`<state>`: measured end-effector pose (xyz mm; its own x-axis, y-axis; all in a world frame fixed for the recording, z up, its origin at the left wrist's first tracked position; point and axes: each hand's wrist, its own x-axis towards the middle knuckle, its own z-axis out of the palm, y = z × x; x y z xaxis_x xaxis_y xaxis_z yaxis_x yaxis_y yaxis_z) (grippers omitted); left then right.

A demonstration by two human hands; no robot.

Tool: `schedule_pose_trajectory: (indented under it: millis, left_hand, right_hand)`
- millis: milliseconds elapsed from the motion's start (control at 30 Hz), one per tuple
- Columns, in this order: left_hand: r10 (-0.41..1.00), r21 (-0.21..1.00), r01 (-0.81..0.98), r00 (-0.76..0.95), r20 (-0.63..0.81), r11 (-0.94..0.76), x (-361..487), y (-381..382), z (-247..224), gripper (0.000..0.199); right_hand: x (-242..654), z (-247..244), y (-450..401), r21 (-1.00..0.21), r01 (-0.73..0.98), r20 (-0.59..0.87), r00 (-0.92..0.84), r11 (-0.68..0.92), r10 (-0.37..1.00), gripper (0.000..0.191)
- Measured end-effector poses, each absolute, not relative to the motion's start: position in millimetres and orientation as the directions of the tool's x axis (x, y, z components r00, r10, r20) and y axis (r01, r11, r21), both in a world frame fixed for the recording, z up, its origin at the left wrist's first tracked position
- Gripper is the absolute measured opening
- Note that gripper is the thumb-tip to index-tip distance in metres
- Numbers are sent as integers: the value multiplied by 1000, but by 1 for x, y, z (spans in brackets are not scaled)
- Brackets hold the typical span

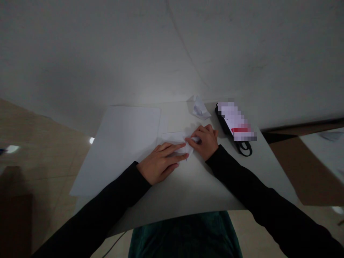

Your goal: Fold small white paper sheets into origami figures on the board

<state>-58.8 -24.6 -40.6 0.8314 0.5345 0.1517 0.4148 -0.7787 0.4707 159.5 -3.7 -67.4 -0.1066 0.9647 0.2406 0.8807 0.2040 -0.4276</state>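
Note:
A small folded piece of white paper (172, 137) lies flat on the white table in front of me. My left hand (162, 161) rests on it with the fingers stretched out, two fingertips pressing near its right end. At that same end my right hand (204, 140) pinches the paper between thumb and fingers. Part of the paper is hidden under both hands. Just beyond my right hand stands a folded white paper shape (200, 108), touched by neither hand.
Large white sheets (126, 139) cover the left part of the table (188, 193). A phone (236, 120) lies on a black strapped object (228, 130) at the right. The wall (134, 53) rises behind the table's far edge. Another white surface (325, 147) is at far right.

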Motion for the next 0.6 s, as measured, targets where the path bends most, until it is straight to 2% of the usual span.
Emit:
schedule_pose_trajectory:
  millis: [600]
  left_hand:
    - [528,435,432,840,126,-790,-58,-25,-40,40]
  right_hand:
    - [161,-66,-2,-460,867,206,-106,192,973,25]
